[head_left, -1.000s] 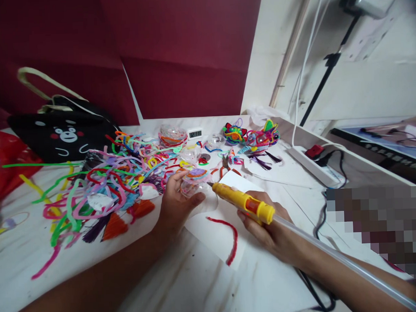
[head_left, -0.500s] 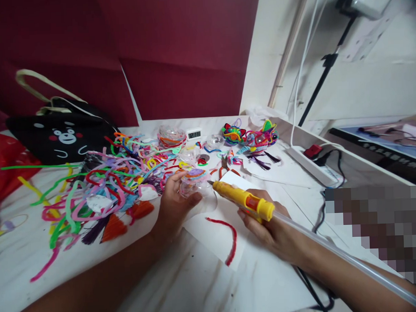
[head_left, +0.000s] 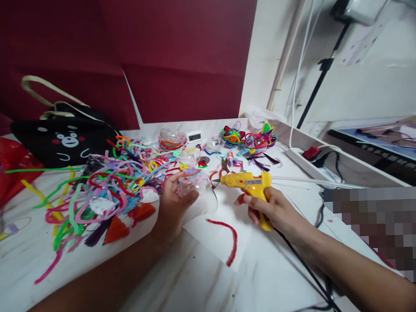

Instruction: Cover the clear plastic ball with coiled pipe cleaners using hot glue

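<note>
My left hand is closed around a clear plastic ball with purple and orange pipe-cleaner strips on its top. In my right hand is a yellow glue gun, held by its handle with the nozzle pointing left. The nozzle tip is close to the ball's right side, and I see a gap between them. A clear glue stick sticks out from the gun's rear, and a black cord hangs from its handle. Below the ball, a curved red pipe cleaner lies on a white paper sheet.
Tangled pipe cleaners and orange tassels cover the left side. Behind stand a black bag, a small digital clock and finished-looking colourful ornaments. Pliers lie behind the gun. A power strip runs along the right.
The glue gun has turned side-on, its handle now showing below, and its nozzle has drawn slightly right from the ball. My left hand holds the ball in nearly the same place.
</note>
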`<action>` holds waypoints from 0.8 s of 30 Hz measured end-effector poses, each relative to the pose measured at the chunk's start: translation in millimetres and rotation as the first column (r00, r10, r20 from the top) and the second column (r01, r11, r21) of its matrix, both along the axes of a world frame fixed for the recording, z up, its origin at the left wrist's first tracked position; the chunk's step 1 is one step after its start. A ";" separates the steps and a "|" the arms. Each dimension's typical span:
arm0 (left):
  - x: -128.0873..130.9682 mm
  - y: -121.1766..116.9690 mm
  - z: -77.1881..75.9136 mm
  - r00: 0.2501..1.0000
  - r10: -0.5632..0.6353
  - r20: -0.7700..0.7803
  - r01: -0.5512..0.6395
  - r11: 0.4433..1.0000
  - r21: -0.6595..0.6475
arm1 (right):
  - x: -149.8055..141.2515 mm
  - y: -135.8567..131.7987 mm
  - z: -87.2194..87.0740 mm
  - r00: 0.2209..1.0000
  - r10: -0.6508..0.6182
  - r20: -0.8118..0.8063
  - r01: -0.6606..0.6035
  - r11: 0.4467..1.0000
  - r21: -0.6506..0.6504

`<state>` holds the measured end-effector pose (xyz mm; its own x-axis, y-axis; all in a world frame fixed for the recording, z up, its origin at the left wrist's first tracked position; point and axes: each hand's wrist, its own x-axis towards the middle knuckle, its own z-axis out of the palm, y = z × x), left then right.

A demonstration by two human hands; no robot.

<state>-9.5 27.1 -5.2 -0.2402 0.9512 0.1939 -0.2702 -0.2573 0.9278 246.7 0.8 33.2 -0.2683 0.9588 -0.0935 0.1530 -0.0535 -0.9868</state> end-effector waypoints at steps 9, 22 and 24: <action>-3.3 8.4 -4.6 0.998 0.060 0.011 -0.060 0.998 0.033 | 12.7 24.2 -6.3 0.992 0.130 -0.009 -0.128 0.965 -0.228; -2.8 13.4 -13.5 0.998 0.025 -0.051 -0.020 0.993 0.113 | -20.5 0.5 21.2 0.482 -0.018 0.876 -0.408 0.880 0.242; -3.3 14.0 -14.3 0.997 0.022 -0.070 -0.013 0.992 0.122 | -36.5 -4.1 18.6 0.464 0.085 0.882 -0.466 0.870 0.162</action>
<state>-12.8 41.1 -19.5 -0.2376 0.9153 0.3253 -0.1988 -0.3737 0.9060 210.2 -3.3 51.9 -0.5011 0.8567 -0.1226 0.8391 0.4463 -0.3111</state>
